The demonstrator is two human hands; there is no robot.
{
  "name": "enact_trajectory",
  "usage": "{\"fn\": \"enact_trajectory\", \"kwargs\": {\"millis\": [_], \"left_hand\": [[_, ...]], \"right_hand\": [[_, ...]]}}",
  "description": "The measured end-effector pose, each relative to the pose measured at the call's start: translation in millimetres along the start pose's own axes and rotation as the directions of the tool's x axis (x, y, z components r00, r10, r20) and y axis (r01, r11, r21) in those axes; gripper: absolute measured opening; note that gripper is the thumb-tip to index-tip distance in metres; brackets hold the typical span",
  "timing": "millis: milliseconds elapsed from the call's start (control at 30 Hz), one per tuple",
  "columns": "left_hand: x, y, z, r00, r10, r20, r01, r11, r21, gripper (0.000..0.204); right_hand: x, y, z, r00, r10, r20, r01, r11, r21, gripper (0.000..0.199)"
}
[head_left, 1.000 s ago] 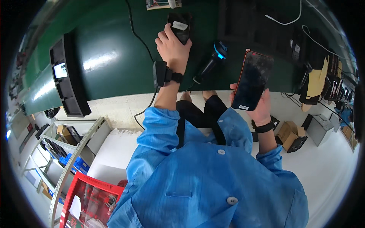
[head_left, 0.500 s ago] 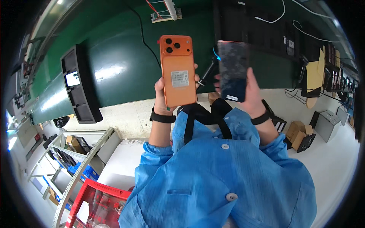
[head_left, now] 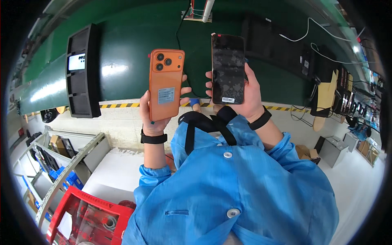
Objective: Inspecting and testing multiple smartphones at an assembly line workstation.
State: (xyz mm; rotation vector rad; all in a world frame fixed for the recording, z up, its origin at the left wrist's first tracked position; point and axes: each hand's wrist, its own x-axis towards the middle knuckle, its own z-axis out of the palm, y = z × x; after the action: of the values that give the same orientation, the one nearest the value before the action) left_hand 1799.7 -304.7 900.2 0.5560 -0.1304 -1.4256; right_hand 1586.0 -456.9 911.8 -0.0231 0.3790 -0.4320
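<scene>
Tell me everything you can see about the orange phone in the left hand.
The orange phone is a slim rectangular handset with its glossy back toward the camera. A raised camera block with three lenses sits at its top, and a pale sticker lies on the lower half. It stands upright, leaning slightly, above the green conveyor belt. The left hand grips its lower part, with fingertips wrapped around its right edge.

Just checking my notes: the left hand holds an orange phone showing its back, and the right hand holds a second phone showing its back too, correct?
Not quite. In the head view the left hand does hold the orange phone back outward, but the right hand holds the second phone with its dark screen showing, not its back.
</scene>
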Motion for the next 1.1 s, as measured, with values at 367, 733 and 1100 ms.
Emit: {"fn": "enact_trajectory", "kwargs": {"millis": [367, 733, 1100], "left_hand": [[15, -5, 15, 0.99, -0.075, 0.123, 0.082, 0.995, -0.055, 0.086], [17, -8, 15, 0.996, -0.042, 0.072, 0.05, 0.992, -0.112, 0.086], [8, -23, 23, 0.943, -0.039, -0.331, 0.028, 0.999, -0.037, 0.068]], "right_hand": [[-18, 12, 50, 1.0, 0.001, 0.005, -0.001, 0.997, -0.075, 0.083], [-15, 19, 54, 0.999, -0.035, 0.026, 0.037, 0.995, -0.096, 0.079], [-21, 16, 42, 0.7, -0.314, 0.642, 0.331, -0.654, -0.681, 0.085]]}}
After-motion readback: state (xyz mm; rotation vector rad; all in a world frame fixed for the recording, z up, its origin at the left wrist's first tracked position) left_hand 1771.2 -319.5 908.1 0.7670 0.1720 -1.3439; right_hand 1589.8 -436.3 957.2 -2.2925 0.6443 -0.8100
